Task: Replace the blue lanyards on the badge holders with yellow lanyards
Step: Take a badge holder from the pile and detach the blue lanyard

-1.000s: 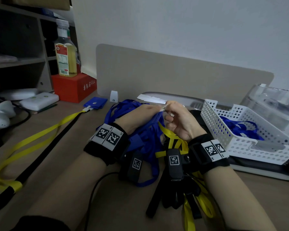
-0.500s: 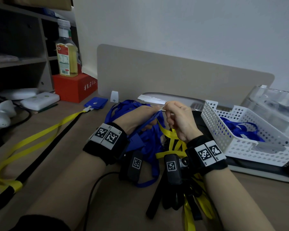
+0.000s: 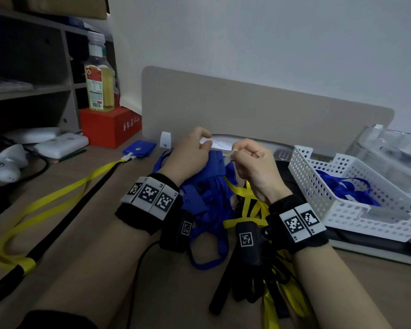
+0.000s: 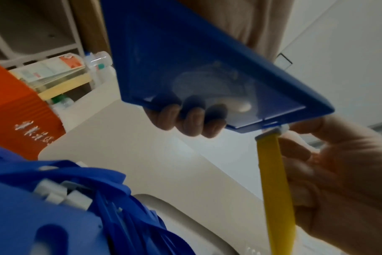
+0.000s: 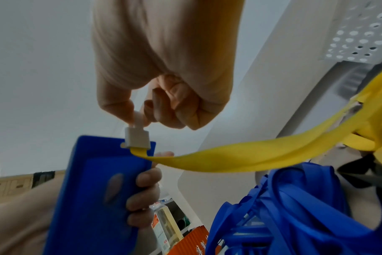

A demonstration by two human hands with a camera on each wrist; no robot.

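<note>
My left hand (image 3: 192,150) grips a blue badge holder (image 4: 185,60) (image 5: 94,189), fingers curled round its edge. My right hand (image 3: 249,157) pinches the white clip (image 5: 137,136) of a yellow lanyard (image 5: 240,158) (image 4: 273,181) at the holder's top slot. Under both hands lies a heap of blue lanyards and holders (image 3: 207,205), with more yellow lanyards (image 3: 249,205) to its right. Whether the clip is latched in the slot is not visible.
A white perforated basket (image 3: 342,210) at right holds blue lanyards (image 3: 342,186). At far left another blue holder (image 3: 139,148) lies on a yellow lanyard (image 3: 57,198). A red box (image 3: 109,127) bears a bottle (image 3: 99,84). Black straps (image 3: 247,281) lie near the front.
Both hands have lifted slightly away from me, and the blue holder in the left hand has turned more upright. The right hand keeps its pinch on the white clip.
</note>
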